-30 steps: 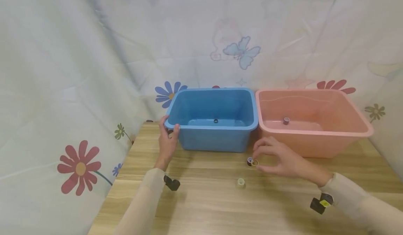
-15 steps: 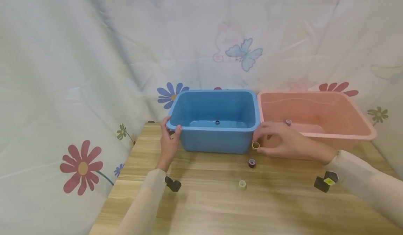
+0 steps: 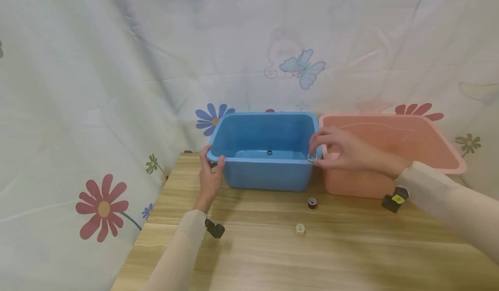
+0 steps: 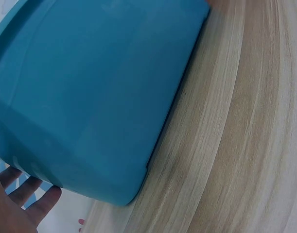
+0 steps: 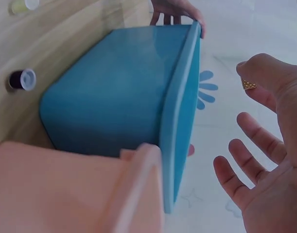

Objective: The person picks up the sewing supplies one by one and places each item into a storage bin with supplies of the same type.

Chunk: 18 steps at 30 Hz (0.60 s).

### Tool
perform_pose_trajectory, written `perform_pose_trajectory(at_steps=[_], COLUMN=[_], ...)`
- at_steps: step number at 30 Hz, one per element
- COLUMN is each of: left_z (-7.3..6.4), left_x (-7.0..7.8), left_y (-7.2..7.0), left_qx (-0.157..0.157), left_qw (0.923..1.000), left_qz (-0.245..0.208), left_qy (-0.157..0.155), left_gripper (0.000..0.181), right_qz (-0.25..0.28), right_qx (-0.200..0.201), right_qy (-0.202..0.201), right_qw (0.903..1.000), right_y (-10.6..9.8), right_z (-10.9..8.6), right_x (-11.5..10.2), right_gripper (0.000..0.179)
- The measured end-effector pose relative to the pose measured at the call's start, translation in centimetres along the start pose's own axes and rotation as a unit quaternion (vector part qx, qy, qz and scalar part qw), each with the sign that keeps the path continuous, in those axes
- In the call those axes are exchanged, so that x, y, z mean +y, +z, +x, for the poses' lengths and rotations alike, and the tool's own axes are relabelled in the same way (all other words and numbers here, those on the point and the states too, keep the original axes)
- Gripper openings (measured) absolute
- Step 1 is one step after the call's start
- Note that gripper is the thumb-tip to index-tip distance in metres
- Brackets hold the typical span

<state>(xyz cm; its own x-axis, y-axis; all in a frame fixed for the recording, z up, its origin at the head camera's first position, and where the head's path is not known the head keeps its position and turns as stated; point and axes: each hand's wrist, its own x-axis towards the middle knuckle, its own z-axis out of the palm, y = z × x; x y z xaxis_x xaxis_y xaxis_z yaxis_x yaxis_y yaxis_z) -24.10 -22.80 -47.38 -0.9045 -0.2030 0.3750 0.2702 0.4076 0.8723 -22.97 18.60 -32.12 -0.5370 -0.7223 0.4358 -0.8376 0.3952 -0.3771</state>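
Patterned gold ring [image 5: 249, 84] pinched between thumb and forefinger of my right hand [image 3: 345, 151], other fingers spread clear; a band this small probably leaves room for only two fingertips. It hangs above the rim, by the near right corner of the blue bin [image 3: 269, 176]; I cannot tell whether it is past the edge.

My left hand [image 3: 210, 180] grips that bin's near left corner, thumb in front, fingers round the side, likely to steady it.

Small dark ring [image 3: 270, 152] on the bin floor. Pink bin [image 3: 351, 183] just beside, keeping both within easy reach, I judge. Dark spool [image 5: 23, 79] and pale spool [image 3: 300, 229] upright on the wooden table [image 3: 249, 256], near me.
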Motion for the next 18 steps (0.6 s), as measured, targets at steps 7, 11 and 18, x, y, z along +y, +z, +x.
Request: perform_pose_trajectory(at_steps=[7, 11, 18], left_z=[-0.2, -0.1, 0.1], left_x=[0.0, 0.0, -0.2], left_y=[-0.1, 0.0, 0.0], left_qx=[0.003, 0.006, 0.005], left_qw=[1.0000, 1.0000, 0.9999], left_qz=[0.004, 0.006, 0.004], left_qy=[0.003, 0.003, 0.008], left_gripper=[0.057, 0.057, 0.057], right_qz=[-0.011, -0.005, -0.022], right_qx=[-0.012, -0.011, -0.002], right_qy=[0.020, 0.054, 0.056], right_qw=[0.9997, 0.9985, 0.9982], right_y=[-1.6, -2.3, -3.1], right_z=[1.8, 2.7, 4.5], right_x=[0.5, 0.7, 1.3], right_gripper=[0.021, 0.021, 0.020])
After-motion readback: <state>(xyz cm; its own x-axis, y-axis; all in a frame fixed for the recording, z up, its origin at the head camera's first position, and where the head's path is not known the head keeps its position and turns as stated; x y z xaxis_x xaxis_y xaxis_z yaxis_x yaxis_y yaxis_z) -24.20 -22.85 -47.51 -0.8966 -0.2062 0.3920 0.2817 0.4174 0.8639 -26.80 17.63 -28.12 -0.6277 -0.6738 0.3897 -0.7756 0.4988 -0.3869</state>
